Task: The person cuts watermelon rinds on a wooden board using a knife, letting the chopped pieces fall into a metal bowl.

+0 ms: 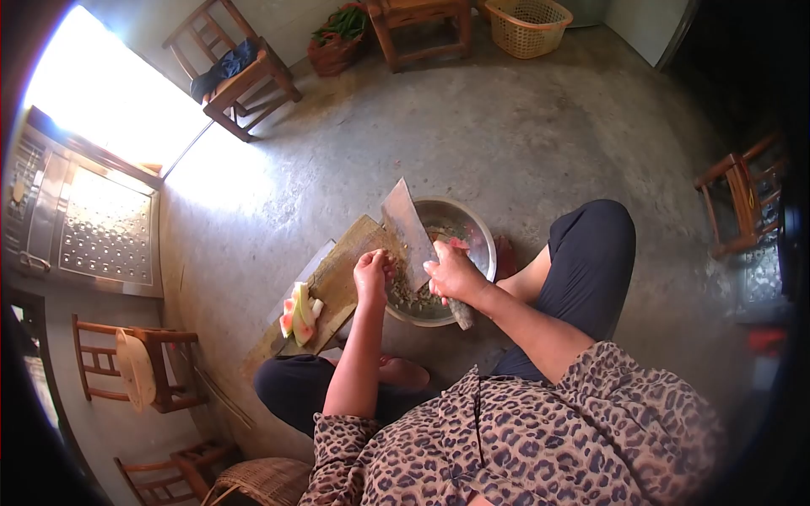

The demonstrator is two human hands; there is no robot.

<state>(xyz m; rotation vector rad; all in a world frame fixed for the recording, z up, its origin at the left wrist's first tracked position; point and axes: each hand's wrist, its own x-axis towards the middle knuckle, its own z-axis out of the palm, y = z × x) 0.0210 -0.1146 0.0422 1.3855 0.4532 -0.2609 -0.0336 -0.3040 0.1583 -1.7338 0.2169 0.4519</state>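
Note:
My right hand (456, 273) grips a cleaver (407, 226) by its handle. The broad blade points up and away, over the left side of a metal basin (483, 239) that holds chopped bits. My left hand (372, 273) is over the right part of a wooden board (337, 274), with its fingers curled together; whatever they hold is too small to name. Pale green and reddish rind pieces (301, 314) lie on the near left end of the board. A small red piece shows beside my right hand.
Wooden chairs stand at the upper left (245, 76), left (160, 363) and right (742, 198). At the top are a red bag of greens (337, 52), a wooden stool (419, 12) and a yellow basket (528, 32). A wicker basket (268, 482) is at the bottom.

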